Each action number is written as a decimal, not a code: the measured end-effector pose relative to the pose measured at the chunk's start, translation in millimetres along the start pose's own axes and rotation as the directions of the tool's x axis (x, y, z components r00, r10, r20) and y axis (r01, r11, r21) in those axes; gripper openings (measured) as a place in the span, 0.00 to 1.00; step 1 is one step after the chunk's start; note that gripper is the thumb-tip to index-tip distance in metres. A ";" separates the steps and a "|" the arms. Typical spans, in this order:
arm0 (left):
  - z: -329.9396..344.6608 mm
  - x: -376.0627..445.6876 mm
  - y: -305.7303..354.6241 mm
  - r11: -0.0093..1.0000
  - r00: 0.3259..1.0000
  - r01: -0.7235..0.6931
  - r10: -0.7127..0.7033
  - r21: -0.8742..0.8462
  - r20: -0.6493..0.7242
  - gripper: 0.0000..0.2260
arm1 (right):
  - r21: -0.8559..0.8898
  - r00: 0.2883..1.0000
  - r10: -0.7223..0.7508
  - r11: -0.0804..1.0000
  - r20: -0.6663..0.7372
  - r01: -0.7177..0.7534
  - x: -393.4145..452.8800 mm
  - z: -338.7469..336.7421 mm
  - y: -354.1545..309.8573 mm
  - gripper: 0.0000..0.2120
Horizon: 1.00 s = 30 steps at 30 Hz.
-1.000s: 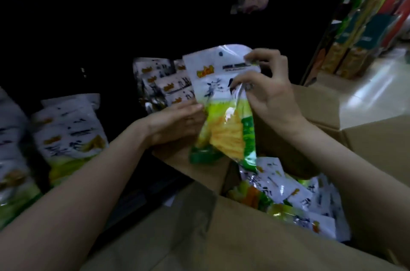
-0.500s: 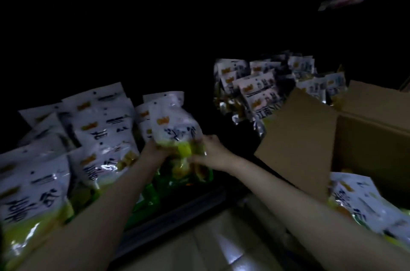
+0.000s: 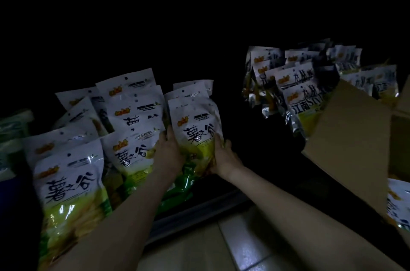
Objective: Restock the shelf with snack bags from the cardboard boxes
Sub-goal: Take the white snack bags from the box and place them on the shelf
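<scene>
Placement is the step in hand: a white-and-green snack bag (image 3: 196,135) stands upright at the front of the low shelf (image 3: 199,206), at the right end of a row of matching bags (image 3: 133,137). The left hand (image 3: 169,155) holds the bag's left edge, fingers up along its side, and the right hand (image 3: 223,157) holds its lower right corner; each grip is closed on the bag, one at either flank.

To do it well, I would judge that the bag should be pressed back until it leans on the bags behind, its printed face forward and its base square on the shelf, then let go gently so that the soft pouch does not slump forward over the lip.

The shelf is dark and deep. A second group of bags (image 3: 299,84) with different print stands well apart to the right, with a bare gap between. An open cardboard box (image 3: 346,144) sits at the right, more bags (image 3: 398,204) showing inside. Pale glossy floor tiles (image 3: 244,246) lie below.
</scene>
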<state>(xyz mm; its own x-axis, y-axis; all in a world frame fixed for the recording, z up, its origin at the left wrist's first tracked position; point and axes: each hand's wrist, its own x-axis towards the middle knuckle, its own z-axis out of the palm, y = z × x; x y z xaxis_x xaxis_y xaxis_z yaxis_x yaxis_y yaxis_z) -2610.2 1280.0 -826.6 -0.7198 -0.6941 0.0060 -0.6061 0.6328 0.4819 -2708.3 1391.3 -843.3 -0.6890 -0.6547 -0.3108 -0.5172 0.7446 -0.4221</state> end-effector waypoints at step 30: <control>65.7 -93.5 327.5 0.777 0.748 -0.609 0.629 -0.156 0.212 0.30 | -0.092 0.878 0.478 0.874 -0.013 -0.477 -216.9 -187.9 331.7 0.27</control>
<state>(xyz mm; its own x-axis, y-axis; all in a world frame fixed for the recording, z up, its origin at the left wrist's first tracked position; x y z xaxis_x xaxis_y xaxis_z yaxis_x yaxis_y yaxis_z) -2763.6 1574.7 -726.9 -0.9913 -0.0486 0.1221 0.0204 0.8613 0.5078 -2825.8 1804.8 -755.8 -0.8590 -0.2173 -0.4636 -0.1700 0.9752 -0.1421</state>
